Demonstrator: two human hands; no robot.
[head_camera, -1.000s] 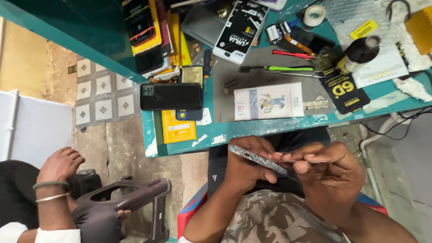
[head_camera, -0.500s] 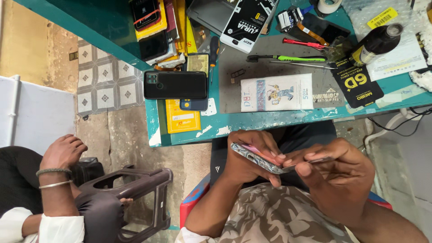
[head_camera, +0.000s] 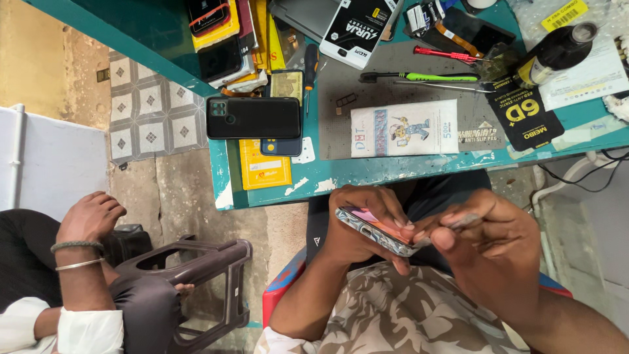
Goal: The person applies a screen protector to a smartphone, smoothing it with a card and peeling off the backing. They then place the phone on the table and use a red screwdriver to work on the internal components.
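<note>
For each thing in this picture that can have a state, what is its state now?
left hand: gripping the phone from below.
right hand: fingertips pinched at the phone's end.
phone: held tilted over the lap.
black phone: lying flat, back side up, at the table edge.
green screwdriver: lying on the grey mat.
dark bottle: lying on its side.
stool: standing on the floor.

The phone [head_camera: 377, 231] has a glossy patterned plastic case; the workbench [head_camera: 367, 174] shows chipped teal paint; the stool [head_camera: 196, 269] is matt brown plastic
</note>
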